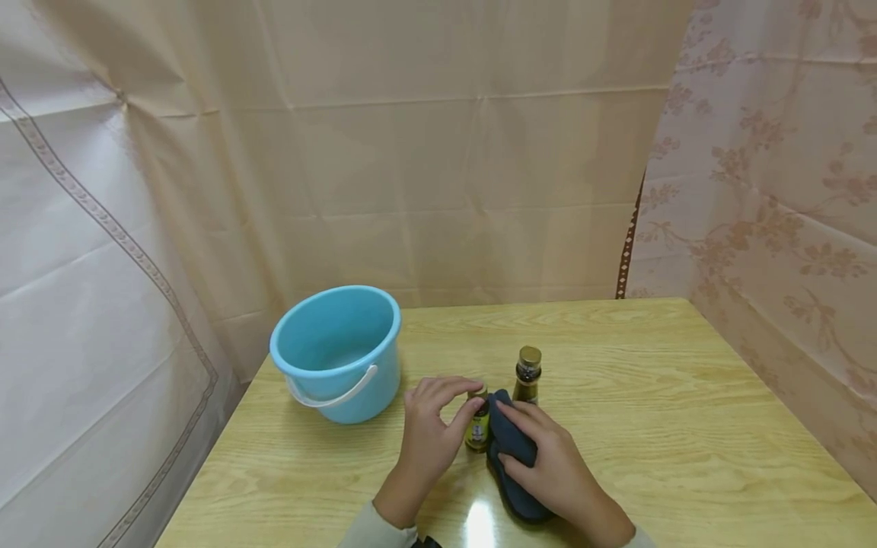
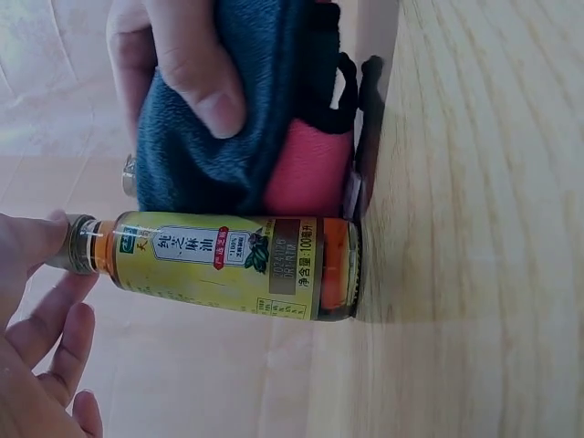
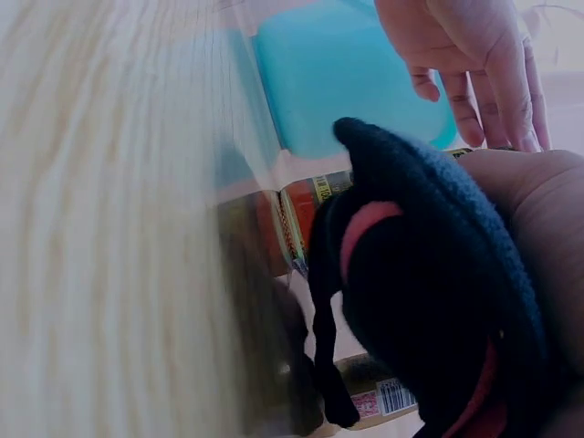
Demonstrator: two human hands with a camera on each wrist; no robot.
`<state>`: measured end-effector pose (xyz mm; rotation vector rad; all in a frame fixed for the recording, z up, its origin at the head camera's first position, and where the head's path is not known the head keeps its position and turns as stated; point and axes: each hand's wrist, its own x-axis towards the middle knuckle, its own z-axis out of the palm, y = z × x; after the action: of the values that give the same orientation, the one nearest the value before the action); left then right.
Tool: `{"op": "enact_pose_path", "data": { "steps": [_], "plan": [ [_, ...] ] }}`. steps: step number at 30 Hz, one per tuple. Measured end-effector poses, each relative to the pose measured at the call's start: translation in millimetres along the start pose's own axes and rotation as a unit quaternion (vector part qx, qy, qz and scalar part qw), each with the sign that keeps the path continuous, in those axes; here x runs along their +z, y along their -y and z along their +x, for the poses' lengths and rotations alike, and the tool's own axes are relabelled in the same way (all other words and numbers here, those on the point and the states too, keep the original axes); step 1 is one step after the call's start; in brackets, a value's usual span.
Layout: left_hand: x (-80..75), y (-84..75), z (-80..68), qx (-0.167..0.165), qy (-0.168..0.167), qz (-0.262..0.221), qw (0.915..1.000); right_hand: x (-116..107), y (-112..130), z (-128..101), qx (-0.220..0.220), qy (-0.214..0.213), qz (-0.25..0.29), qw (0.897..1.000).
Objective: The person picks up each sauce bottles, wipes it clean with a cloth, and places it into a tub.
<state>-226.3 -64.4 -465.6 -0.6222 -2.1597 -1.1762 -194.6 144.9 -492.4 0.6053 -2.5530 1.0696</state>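
Observation:
A small bottle (image 1: 477, 432) with a yellow label stands on the wooden table (image 1: 671, 411). My left hand (image 1: 457, 402) curls over its top, a finger touching the metal cap (image 2: 80, 245). My right hand (image 1: 530, 438) grips a dark blue cloth (image 1: 510, 445) and presses it against the side of that bottle. In the left wrist view the thumb (image 2: 205, 87) lies curled on the cloth (image 2: 237, 128), which shows a pink inner side. A second, darker bottle (image 1: 527, 374) with a gold cap stands just behind the cloth, apart from both hands.
A light blue bucket (image 1: 336, 350) with a white handle stands at the table's far left, close to my left hand. Beige and flowered sheets hang behind and to both sides. The table's right half is bare wood.

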Motion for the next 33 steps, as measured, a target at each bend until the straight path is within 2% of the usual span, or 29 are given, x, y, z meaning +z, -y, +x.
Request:
{"op": "enact_pose_path", "data": {
  "steps": [6,18,33],
  "plan": [
    [0.2,0.3,-0.7,0.017,0.000,0.011,0.9998,1.3,0.3,-1.1,-0.034,-0.047,0.002,0.998],
    [2.8,2.0,-1.1,0.027,-0.004,0.013,0.9995,-2.9,4.4,-0.8,-0.067,-0.089,0.035,0.993],
    [2.9,2.5,-1.8,0.023,0.005,0.004,0.9997,-0.6,-0.6,1.3,-0.027,-0.042,0.009,0.999]
  ]
}}
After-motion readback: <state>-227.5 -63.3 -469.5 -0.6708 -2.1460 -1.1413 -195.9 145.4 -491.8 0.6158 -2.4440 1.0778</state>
